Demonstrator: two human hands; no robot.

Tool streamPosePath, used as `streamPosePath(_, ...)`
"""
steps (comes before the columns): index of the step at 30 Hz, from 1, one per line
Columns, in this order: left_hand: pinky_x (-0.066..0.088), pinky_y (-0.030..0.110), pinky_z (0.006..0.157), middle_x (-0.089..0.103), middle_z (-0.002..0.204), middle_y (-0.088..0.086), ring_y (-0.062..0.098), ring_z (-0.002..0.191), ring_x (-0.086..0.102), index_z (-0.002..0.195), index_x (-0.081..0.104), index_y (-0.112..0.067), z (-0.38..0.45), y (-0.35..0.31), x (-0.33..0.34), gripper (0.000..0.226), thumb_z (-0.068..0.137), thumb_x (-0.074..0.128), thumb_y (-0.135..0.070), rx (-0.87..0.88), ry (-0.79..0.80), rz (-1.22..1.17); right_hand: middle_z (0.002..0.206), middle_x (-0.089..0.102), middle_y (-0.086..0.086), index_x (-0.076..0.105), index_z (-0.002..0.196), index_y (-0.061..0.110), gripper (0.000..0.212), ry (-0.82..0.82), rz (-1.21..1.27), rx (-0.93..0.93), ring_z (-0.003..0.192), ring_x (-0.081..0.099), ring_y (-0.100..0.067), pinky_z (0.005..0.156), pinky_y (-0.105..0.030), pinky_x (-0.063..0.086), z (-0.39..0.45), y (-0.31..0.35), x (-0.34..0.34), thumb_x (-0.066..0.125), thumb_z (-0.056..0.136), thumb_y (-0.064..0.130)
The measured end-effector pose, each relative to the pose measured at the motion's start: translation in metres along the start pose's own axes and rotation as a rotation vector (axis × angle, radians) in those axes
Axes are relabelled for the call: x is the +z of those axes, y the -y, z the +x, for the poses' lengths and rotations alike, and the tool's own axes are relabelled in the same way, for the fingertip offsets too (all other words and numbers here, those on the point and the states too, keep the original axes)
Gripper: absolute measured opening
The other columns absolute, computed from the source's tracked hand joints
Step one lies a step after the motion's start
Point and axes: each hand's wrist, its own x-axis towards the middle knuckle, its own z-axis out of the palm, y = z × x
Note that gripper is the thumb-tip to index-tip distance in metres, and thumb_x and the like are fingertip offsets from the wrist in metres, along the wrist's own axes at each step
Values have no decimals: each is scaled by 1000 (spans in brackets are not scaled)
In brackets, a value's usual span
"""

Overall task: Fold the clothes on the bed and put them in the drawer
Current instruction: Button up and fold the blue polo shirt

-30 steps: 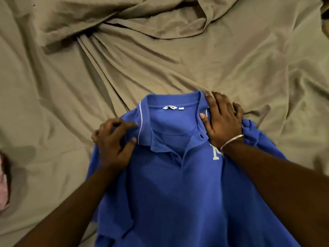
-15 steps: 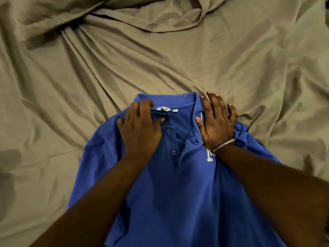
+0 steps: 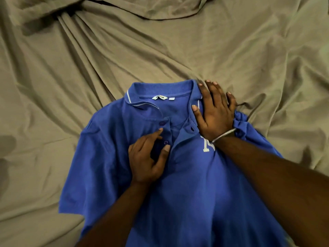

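Bare forearms, no sleeves showing; a thin silver bangle (image 3: 224, 135) circles the right wrist.

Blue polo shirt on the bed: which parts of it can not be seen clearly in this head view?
- White print on the blue polo shirt, head view: the right hand and wrist cover most of it.
- Shirt's hem: cut off by the bottom edge.
- Neck label: text too small to read fully.
- Shirt's right shoulder: bunched behind the right hand.
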Motion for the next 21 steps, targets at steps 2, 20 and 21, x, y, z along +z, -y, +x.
streamPosePath(2, 36, 22, 87, 68, 102, -13, 7, 98, 61, 122, 66, -21, -3, 4, 1, 37, 91, 56, -40, -26, -22, -26, 153, 40, -4, 39, 147, 19, 59, -41, 211, 8, 144, 32, -18, 113, -53, 22, 0, 0, -9, 31, 97, 50)
streamPosePath(20, 50, 47, 72, 72, 97, 1, 23, 88, 68, 98, 72, -9, -7, 22, 12, 23, 88, 62, -27, 138, -121, -151, 93, 60, -13, 68, 118, 13, 36, 131, 217, -545, 76, 61, -36, 54, -44, 51, 14, 53, -42, 57, 85, 18)
streamPosePath(21, 51, 46, 71, 72, 97, 2, 24, 87, 69, 98, 73, -8, -7, 22, 13, 23, 88, 62, -26, 144, -117, -171, 96, 60, -12, 65, 123, 12, 44, 195, 270, -509, 79, 62, -36, 53, -44, 52, 6, 60, -39, 51, 82, 17)
